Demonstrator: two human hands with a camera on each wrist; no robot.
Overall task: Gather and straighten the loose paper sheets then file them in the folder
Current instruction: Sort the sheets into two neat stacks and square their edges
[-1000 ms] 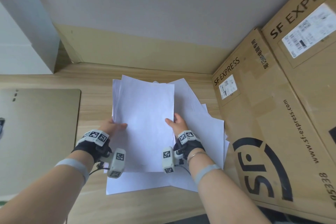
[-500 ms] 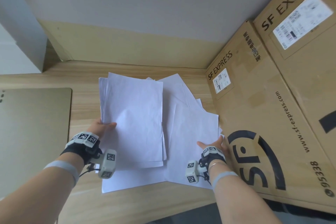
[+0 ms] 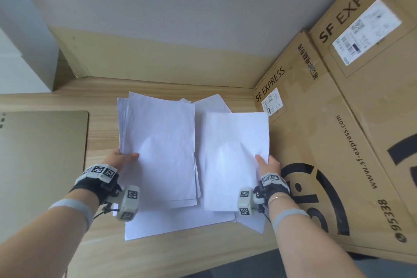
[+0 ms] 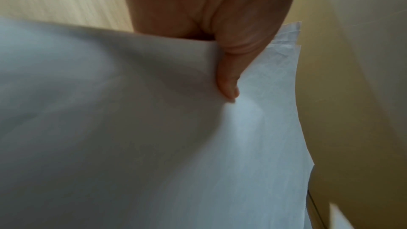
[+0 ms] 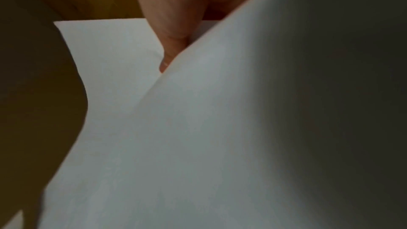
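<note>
Wooden desk [image 3: 101,101]; gathered sheets [image 3: 160,149] lengthwise away from person.

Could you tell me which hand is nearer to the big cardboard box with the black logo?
Right. The right hand pinches a sheet beside the cardboard box; the left hand holds a stack farther away.

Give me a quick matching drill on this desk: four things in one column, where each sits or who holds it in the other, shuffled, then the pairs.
Things:
1. gathered stack
2. single sheet
3. tan folder
4. SF Express boxes

States:
A. lying flat at the desk's left edge
B. pinched at its right edge by the right hand
C. standing along the right side
D. held at its left edge by the left hand

Pairs: 1-D, 2-B, 3-A, 4-C
</note>
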